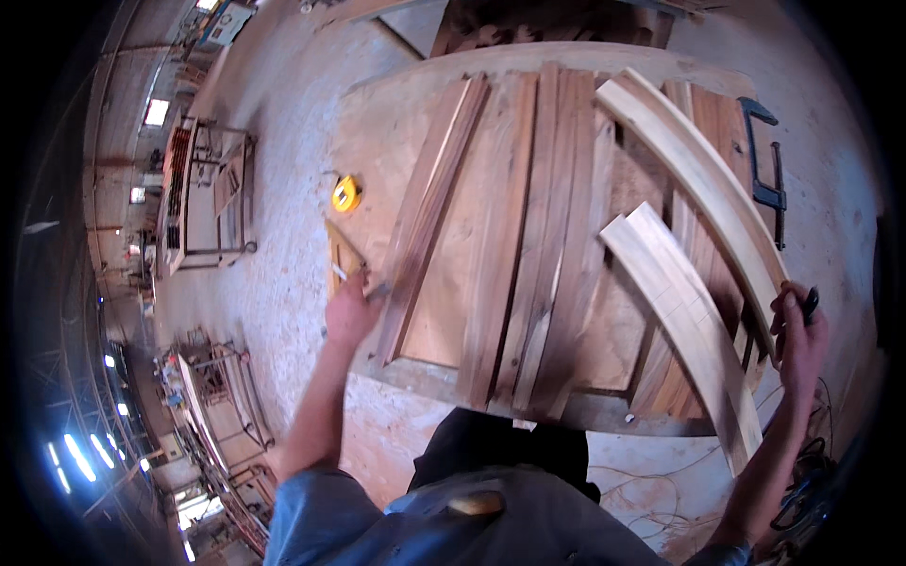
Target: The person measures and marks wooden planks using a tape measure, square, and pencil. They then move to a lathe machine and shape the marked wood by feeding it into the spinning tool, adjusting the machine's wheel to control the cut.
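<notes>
My left hand [350, 315] is closed at the lower edge of a yellow triangular square [342, 253] by the table's left side. A small grey piece shows beside the fingers; its kind is unclear. At the right, my right hand [800, 341] grips the near end of a long, pale curved wooden piece [703, 151]. A short dark object [811, 301], perhaps a pen, juts from the same hand. A second curved wooden piece [681, 304], with faint lines across it, lies to the left of that one, its near end past the table edge.
Several straight brown boards [557, 217] lie across the worktable [377, 123], with a narrower grooved strip [436, 212] to their left. A yellow tape measure [346, 193] sits at the left; a blue-grey C-clamp [766, 174] is at the far right. Wheeled racks [212, 198] stand beyond, and cables lie on the floor.
</notes>
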The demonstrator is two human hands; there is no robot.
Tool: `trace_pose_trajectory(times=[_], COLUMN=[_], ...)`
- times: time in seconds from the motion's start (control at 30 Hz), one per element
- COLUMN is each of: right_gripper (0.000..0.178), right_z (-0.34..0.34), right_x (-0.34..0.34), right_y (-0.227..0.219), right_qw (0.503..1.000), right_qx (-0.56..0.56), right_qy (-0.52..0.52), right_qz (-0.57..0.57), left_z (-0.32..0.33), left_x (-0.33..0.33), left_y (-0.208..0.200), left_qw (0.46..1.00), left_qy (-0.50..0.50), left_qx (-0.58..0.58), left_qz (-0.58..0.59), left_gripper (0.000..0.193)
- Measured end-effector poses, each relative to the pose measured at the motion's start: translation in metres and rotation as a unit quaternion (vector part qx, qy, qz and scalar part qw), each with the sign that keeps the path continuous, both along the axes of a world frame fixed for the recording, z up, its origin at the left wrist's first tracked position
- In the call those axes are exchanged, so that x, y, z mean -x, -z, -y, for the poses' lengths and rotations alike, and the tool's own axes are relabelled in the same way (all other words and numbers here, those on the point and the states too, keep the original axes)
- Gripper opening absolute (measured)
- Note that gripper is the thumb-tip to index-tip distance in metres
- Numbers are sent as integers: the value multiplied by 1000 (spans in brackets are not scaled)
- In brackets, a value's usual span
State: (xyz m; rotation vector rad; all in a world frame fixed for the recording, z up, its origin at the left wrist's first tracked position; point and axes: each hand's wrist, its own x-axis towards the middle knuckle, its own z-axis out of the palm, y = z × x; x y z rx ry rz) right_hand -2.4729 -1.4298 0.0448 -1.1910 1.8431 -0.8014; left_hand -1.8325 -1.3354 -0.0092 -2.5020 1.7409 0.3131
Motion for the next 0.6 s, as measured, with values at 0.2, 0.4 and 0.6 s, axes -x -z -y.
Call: trace_pose_trajectory(times=[0.2, 0.4, 0.6], right_gripper=[28, 22, 23], right_z=[-87, -171, -216], right_x=[-80, -192, -332], right_y=[8, 8, 15], right_qw=[989, 968, 944], right_qx=[-78, -193, -216], right_qy=[34, 16, -90], right_qz=[118, 162, 233], left_z=[-136, -157, -177], left_x=[38, 26, -8], left_y=[18, 30, 57], left_qw=[992, 993, 993], left_qy=[-123, -110, -7], left_qx=[-35, -15, 46], left_qz=[0, -34, -110], left_gripper=[58, 44, 43])
